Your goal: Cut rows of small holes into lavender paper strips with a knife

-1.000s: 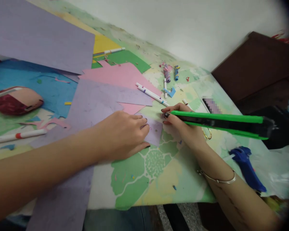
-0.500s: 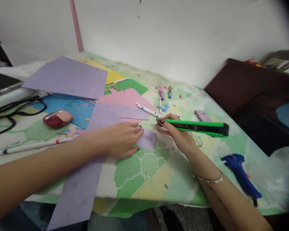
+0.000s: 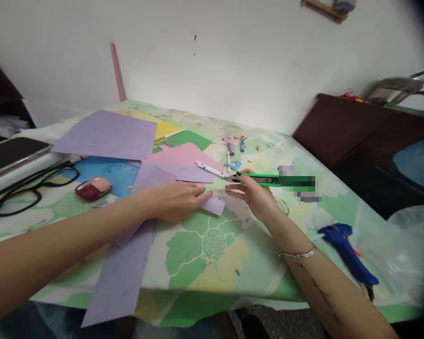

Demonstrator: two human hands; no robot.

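My left hand (image 3: 178,200) is over a small purple paper piece (image 3: 215,205), its fingers closed on it and the thumb mostly hidden beneath. The piece's free end sticks out to the right of the fingertips. Under that forearm, a long purple paper strip (image 3: 118,278) runs down past the table's front edge. In my right hand (image 3: 257,195) is a green utility knife (image 3: 254,179), its blade end pointing left, close to a white marker (image 3: 212,169). The knife's rear end is blurred out by pixels. Gold scissor handles (image 3: 284,206) show just behind the right hand.
A blue glue gun (image 3: 349,254) lies at the right beside a clear plastic bag (image 3: 399,249). On the left are black glasses (image 3: 31,190), a phone (image 3: 17,153), a red-and-pink case (image 3: 93,188) and a large purple sheet (image 3: 106,134). Crayons (image 3: 231,146) lie farther back.
The view has tilted up slightly. My left thumb has tucked in under the hand, and purple paper shows raised beneath the forearm. My right hand still holds the knife, now turned more side-on.
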